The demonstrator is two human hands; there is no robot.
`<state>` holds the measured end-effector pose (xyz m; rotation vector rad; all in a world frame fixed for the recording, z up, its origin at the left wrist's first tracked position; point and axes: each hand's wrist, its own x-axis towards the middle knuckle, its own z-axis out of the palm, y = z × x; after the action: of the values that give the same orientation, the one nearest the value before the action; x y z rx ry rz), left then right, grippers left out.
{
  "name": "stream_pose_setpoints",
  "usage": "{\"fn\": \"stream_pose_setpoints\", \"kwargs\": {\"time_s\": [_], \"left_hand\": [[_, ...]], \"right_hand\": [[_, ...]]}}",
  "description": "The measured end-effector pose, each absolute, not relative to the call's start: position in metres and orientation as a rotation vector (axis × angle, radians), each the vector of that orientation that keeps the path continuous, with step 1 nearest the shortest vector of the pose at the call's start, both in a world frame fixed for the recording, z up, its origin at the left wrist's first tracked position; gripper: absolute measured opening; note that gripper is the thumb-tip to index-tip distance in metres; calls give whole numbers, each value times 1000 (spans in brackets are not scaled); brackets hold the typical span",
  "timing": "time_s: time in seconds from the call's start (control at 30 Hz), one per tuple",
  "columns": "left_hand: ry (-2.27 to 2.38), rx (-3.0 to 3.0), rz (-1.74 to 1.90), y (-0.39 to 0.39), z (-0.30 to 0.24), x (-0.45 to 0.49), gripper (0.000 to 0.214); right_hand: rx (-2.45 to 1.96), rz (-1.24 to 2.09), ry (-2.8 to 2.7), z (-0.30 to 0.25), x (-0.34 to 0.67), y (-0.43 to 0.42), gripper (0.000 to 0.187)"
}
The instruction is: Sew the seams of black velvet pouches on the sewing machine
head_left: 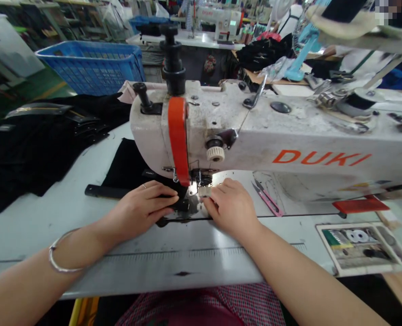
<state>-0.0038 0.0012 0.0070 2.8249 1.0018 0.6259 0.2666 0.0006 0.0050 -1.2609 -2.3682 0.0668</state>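
Observation:
Under the head of a white sewing machine (248,122), a strip of black fabric (126,158) lies with its near end by the needle area. My left hand (144,206), a ring on one finger, has its fingers closed together on that end. On the other side of the presser foot (202,179), my right hand (233,206) has its thumb and bent fingers at a small pale block (205,192). Whether this hand grips the block or something behind it is hidden. Pink-handled thread snips (268,199) lie right of my right hand.
Black garments (47,140) are heaped on the left of the table, before a blue basket (95,68). A tray of small parts (364,249) sits at the right, near a red strip (360,206). Behind stands another sewing machine (217,22).

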Motion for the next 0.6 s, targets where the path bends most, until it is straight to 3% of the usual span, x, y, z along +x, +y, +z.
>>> {"fn": "stream_pose_setpoints", "kwargs": {"time_s": [0.07, 0.2, 0.27, 0.6], "left_hand": [[1074, 2749, 686, -9, 6, 8, 22], [1188, 2573, 823, -21, 5, 29, 17], [1193, 2516, 853, -22, 6, 33, 15], [1168, 2589, 851, -4, 3, 31, 17]], "right_hand": [[-1240, 79, -2344, 4, 266, -1, 31], [-899, 287, -2359, -1, 262, -7, 13], [-824, 347, -2369, -4, 261, -10, 14], [-923, 301, -2380, -4, 258, -4, 15]]}}
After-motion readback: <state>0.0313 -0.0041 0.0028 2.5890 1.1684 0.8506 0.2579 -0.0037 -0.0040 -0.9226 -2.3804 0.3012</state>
